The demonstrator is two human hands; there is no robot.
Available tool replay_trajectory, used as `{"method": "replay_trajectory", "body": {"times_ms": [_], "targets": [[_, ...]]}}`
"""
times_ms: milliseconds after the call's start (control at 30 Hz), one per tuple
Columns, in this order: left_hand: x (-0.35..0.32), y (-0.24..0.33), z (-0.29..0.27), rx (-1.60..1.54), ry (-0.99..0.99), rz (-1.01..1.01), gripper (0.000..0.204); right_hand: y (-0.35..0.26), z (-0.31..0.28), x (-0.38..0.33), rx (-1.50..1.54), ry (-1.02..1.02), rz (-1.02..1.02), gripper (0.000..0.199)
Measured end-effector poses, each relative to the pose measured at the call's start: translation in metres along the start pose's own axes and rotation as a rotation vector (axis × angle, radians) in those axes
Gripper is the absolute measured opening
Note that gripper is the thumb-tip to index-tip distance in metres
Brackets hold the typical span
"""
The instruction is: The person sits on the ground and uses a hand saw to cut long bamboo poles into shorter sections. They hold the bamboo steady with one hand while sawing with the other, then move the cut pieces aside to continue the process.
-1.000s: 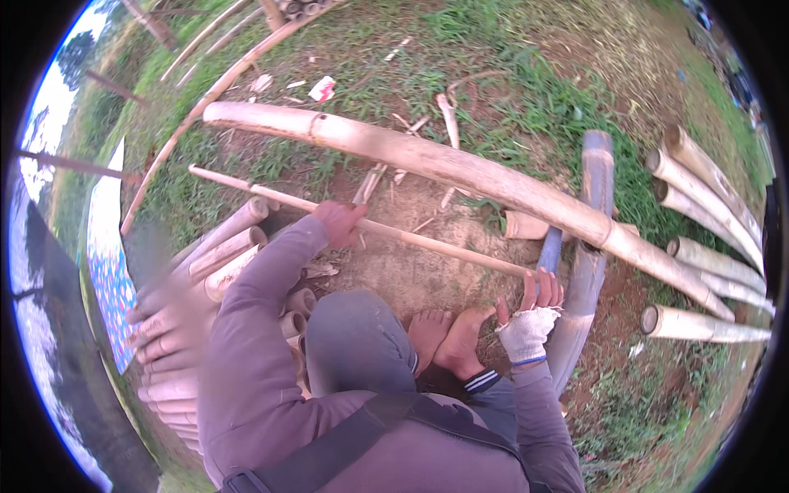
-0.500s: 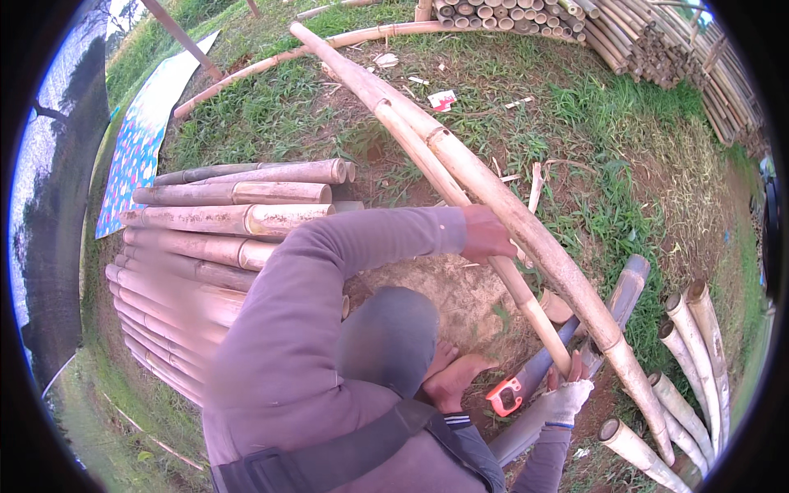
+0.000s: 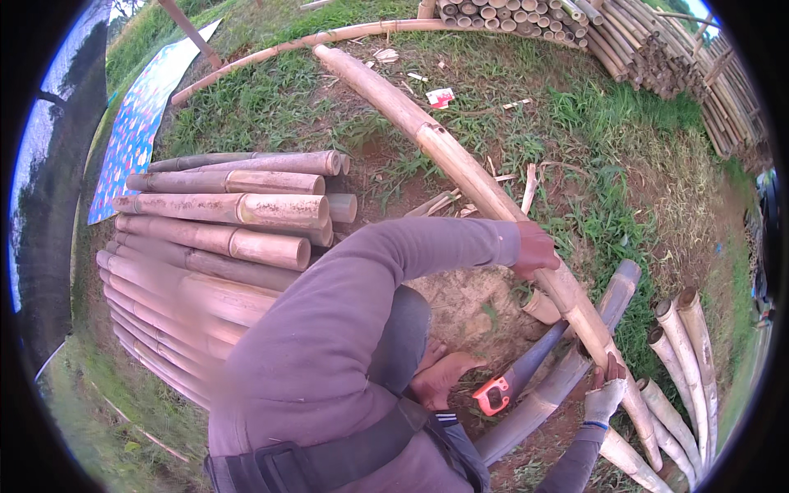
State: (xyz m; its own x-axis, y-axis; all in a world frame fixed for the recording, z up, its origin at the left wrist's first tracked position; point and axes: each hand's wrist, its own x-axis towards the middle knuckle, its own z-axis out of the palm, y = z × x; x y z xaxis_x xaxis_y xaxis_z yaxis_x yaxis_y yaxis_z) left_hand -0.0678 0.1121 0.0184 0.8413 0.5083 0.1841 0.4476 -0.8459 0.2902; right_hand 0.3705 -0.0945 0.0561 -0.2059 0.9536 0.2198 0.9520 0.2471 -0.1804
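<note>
Left hand [image 3: 534, 248]: bare, at the end of a grey-purple sleeve, fingers curled down over the long bamboo pole [image 3: 460, 164], gripping it from above near its middle
Right hand [image 3: 604, 396]: in a pale work glove, wrapped around the same pole at its near right part, thumb and fingers closed on the stem
Long bamboo pole: pale, lies slanting from the far centre to the near right, across bare soil and grass; both hands rest on it
Hand saw [image 3: 526, 374]: orange handle and dark blade, lies on the ground just left of the right hand, beside the grey split bamboo [image 3: 567, 370] that runs under the pole
Bare foot [image 3: 440, 374]: planted on the soil near the saw handle
Cut bamboo stack [image 3: 222, 222]: short thick lengths piled at the left, cut ends facing right
Short bamboo pieces [image 3: 678, 353]: several, lying at the near right, hollow ends up
Far pile [image 3: 592, 29]: many thin poles stacked at the far right
Patterned sheet [image 3: 136, 123]: blue, spread on the grass at the far left
</note>
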Motion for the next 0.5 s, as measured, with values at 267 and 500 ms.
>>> {"method": "replay_trajectory", "body": {"times_ms": [267,500], "targets": [[0.022,-0.010,0.020,0.142,0.072,-0.022,0.070,0.035,0.034,0.020,0.015,0.014,0.091,0.049],[0.022,-0.031,0.059,0.169,-0.081,-0.015,0.077,0.034,0.071,0.040,-0.148,-0.061,0.253,0.049]]}}
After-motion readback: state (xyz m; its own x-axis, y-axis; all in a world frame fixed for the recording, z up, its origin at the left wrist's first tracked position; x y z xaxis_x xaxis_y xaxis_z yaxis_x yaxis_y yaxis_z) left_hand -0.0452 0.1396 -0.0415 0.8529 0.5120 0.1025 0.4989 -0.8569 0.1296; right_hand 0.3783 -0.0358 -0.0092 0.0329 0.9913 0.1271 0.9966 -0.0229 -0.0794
